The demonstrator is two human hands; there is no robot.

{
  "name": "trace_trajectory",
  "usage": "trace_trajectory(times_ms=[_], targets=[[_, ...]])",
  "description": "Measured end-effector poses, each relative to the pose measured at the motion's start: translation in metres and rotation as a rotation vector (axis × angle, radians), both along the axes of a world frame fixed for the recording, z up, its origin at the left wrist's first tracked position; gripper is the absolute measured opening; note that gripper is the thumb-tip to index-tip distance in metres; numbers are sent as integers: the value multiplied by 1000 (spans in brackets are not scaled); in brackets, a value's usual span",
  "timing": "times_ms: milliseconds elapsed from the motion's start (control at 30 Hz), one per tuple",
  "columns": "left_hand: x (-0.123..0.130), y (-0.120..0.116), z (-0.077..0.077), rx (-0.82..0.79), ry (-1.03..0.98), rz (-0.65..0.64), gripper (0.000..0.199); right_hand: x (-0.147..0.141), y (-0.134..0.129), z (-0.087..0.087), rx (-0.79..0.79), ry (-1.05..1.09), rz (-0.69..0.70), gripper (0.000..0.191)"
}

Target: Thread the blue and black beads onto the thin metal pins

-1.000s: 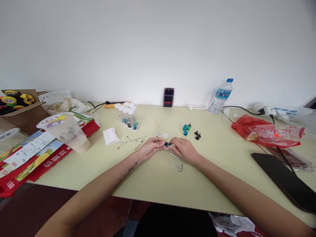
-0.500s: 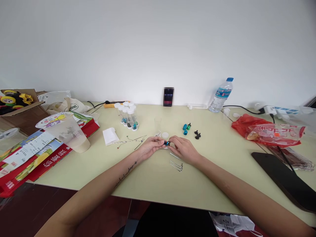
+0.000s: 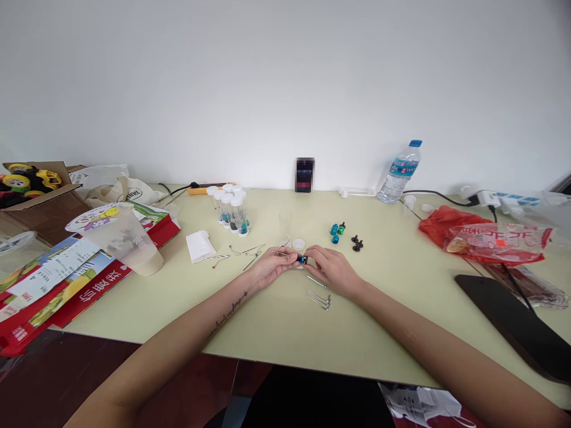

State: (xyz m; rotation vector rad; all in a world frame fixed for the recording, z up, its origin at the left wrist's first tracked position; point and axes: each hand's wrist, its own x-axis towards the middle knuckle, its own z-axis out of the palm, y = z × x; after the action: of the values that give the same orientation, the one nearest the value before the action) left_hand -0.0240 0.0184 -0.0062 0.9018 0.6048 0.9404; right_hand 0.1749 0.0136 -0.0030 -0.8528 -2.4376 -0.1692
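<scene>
Between the fingertips of both hands is a small black-and-blue piece (image 3: 302,260), too small to name further. My left hand (image 3: 273,266) pinches its left end, and a thin metal rod (image 3: 280,253) crosses those fingers. On the other end, the fingers of my right hand (image 3: 333,270) are closed. A white cap (image 3: 298,244) lies just beyond the fingertips, with a clear tube (image 3: 285,223) upright behind it. Near my right hand lie one metal rod (image 3: 316,281) and several bent rods (image 3: 318,300). Blue pieces (image 3: 334,239), a green piece (image 3: 341,228) and black pieces (image 3: 357,244) sit to the right.
Capped clear tubes (image 3: 238,217) stand at the back left, near a white packet (image 3: 199,246) and thin wire tools (image 3: 253,248). A drink cup (image 3: 129,241) is further left. A phone (image 3: 304,175) and water bottle (image 3: 400,172) stand by the wall; a black slab (image 3: 508,324) lies right.
Both hands stay almost in place. The small piece is turned slightly between the fingers, showing a little more blue.
</scene>
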Motion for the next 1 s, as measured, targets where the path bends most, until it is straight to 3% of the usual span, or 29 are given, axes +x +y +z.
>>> trace_trajectory(times_ms=[1000], targets=[[-1,1,-1,23,6,-13,19,1,0,0,23,-30,-10,21]])
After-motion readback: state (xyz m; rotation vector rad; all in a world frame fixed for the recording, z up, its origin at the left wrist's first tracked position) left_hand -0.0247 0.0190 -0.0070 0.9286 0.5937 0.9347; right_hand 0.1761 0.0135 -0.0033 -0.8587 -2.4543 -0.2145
